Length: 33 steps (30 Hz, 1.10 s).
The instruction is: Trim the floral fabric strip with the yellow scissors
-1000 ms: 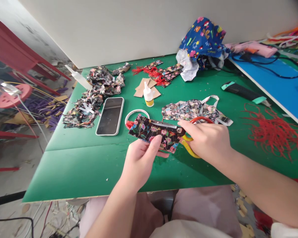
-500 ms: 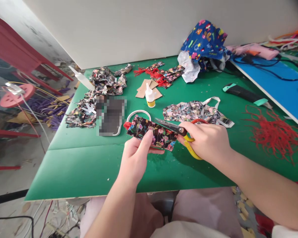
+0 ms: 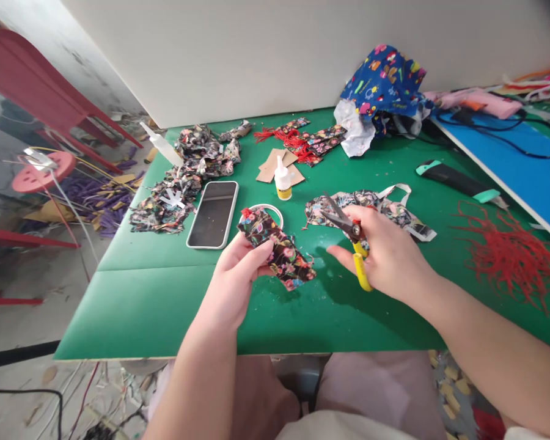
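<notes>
My left hand (image 3: 241, 269) pinches a black floral fabric piece (image 3: 279, 250) with a red tassel end, holding it just above the green table (image 3: 174, 305). To its right, my right hand (image 3: 385, 253) grips scissors (image 3: 348, 235) with yellow and red handles; the blades point up and to the left, clear of the fabric. A white ring (image 3: 268, 209) lies on the table behind the fabric piece. Another floral fabric strip with white tape (image 3: 394, 205) lies behind my right hand.
A phone (image 3: 213, 214) lies face up left of the ring, beside a heap of floral scraps (image 3: 178, 183). A small glue bottle (image 3: 283, 180) stands on cardboard pieces. Red threads (image 3: 513, 256), a teal-ended black tool (image 3: 456, 180), a blue board (image 3: 522, 165) and a blue patterned cloth (image 3: 385, 79) are on the right.
The scissors have come off the fabric and moved right, blades now tilted up. My left hand has turned the fabric piece so it hangs slanted down to the right.
</notes>
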Each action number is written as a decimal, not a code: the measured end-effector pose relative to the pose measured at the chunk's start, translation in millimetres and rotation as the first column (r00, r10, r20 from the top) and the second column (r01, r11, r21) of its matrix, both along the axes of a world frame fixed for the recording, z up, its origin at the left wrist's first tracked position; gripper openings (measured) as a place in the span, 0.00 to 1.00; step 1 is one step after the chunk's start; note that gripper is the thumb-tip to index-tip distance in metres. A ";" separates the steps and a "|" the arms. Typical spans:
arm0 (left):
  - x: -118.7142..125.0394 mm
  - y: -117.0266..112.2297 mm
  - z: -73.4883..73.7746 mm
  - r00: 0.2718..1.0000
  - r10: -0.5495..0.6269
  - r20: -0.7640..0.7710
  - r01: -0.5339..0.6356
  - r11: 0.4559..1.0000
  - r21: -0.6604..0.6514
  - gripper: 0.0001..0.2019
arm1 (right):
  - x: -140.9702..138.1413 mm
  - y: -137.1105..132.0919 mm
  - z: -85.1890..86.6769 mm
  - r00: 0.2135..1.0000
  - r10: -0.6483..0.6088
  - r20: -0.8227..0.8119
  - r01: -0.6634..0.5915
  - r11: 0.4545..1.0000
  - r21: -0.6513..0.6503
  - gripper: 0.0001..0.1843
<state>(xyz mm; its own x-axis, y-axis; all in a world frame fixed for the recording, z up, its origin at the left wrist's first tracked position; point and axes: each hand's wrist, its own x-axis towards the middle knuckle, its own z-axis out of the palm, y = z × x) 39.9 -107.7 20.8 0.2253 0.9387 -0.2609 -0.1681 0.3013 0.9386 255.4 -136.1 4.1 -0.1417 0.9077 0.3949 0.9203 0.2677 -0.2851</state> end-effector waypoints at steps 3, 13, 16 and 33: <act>-5.4 4.9 6.3 0.998 -0.044 0.034 0.048 0.992 -0.117 0.09 | 5.7 2.3 -1.0 0.991 0.067 0.115 -0.066 0.998 -0.014 0.20; -18.4 20.6 8.3 0.863 -0.503 -0.044 0.486 0.851 -0.197 0.08 | 31.5 2.8 22.0 0.811 0.333 0.480 -0.422 0.903 0.086 0.34; -18.1 22.7 7.2 0.796 -0.588 -0.143 0.563 0.806 -0.183 0.08 | 31.3 4.0 27.8 0.762 0.361 0.537 -0.442 0.897 0.025 0.35; -21.9 26.2 10.2 0.657 -0.680 -0.325 0.676 0.722 -0.144 0.09 | 29.2 10.8 27.0 0.721 0.452 0.525 -0.478 0.873 -0.096 0.34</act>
